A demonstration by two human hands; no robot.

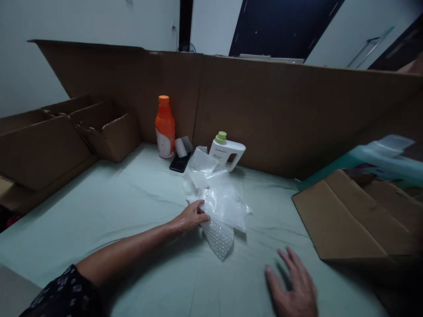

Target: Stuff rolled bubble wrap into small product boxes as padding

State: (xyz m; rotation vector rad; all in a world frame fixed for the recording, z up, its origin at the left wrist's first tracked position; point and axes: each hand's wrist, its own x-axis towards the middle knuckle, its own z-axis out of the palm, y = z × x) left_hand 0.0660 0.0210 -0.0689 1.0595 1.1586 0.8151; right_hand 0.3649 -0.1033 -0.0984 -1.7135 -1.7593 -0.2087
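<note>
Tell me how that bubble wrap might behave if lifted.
The bubble wrap likely flops, since it lies creased and crumpled. It's probably light, being thin, see-through plastic. Its far end may trail, as the left hand holds only its left edge.

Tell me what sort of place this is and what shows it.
Probably an indoor room with a makeshift work surface: a pale green cloth lies spread out, a cardboard panel stands along its far side, and a pale wall rises behind.
</note>
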